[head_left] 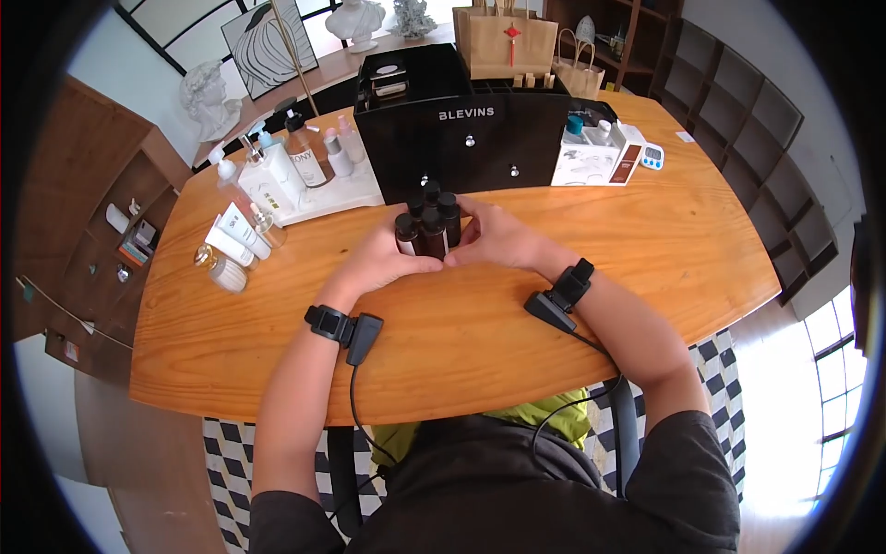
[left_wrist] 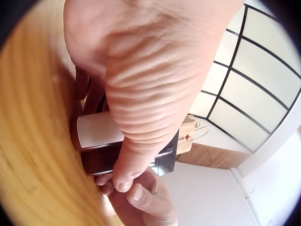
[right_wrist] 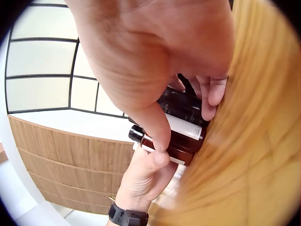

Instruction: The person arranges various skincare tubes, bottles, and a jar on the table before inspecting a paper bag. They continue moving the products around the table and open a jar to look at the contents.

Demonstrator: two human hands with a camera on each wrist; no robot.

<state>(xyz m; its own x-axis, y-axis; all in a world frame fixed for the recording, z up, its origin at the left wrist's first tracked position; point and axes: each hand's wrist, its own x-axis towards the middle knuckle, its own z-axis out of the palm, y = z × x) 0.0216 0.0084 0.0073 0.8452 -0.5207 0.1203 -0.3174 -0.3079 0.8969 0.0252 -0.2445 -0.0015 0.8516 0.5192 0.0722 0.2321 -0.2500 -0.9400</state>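
A person in a dark short-sleeved top, seated at a light-grained wooden table (head_left: 443, 342), grasps a tight cluster of small dark-brown bottles with black caps (head_left: 432, 231) just in front of a glossy black drawer box lettered "BLEVINS" (head_left: 466, 152). At least five caps show, and the bottles stand upright, bunched side by side. The left hand (head_left: 383, 256) curves around the cluster from the box's left-hand side, its thumb across the near bottles; the right hand (head_left: 501, 235) mirrors it from the box's right-hand side, fingers bent around the bottles. Both thumbs meet or nearly meet at the front, and some far fingers are hidden. The wrist views show white labels on the glass and bases at the tabletop.

Left of the black box, a white tray (head_left: 343, 191) bears an amber pump bottle with a pale label (head_left: 309, 159) and a square white pump bottle (head_left: 270, 186). Farther left and nearer the person than the box lie white squeeze tubes (head_left: 244, 233) and a ribbed, pale bottle with a gold-toned cap (head_left: 226, 271). Right of the box sit a white carton (head_left: 591, 159) and a small white-and-blue digital timer (head_left: 652, 157). Behind the box rises a brown paper bag with a red knotted ornament (head_left: 489, 46).
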